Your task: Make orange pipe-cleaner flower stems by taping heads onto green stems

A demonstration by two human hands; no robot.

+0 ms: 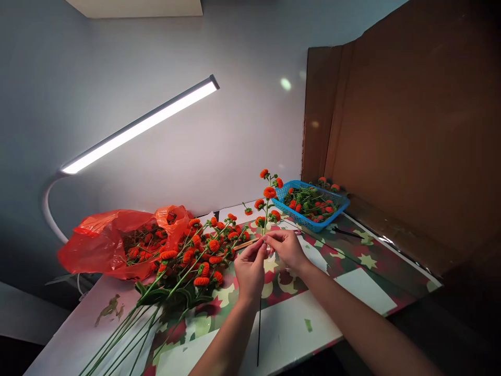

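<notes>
An upright flower stem [266,216] bears several fluffy orange blooms and small green leaves that look hand-made. My left hand [250,269] pinches it low on the green part, thumb against fingers. Close beside, my right hand [288,249] is closed too, its fingertips meeting the left ones at the same spot on the stem. Below the hands a thin dark wire [259,324] hangs down. A thin tan stick [246,244] shows just left of the fingers; whether it is held I cannot tell. The fingertips hide the exact grip point.
Finished-looking orange flower stems [203,256] lie in a bunch at the left. Behind them is a red plastic bag [102,240] with more blooms. A blue basket [319,226] holds flower pieces. A lit lamp [144,125] stands left; cardboard [399,146] walls the right.
</notes>
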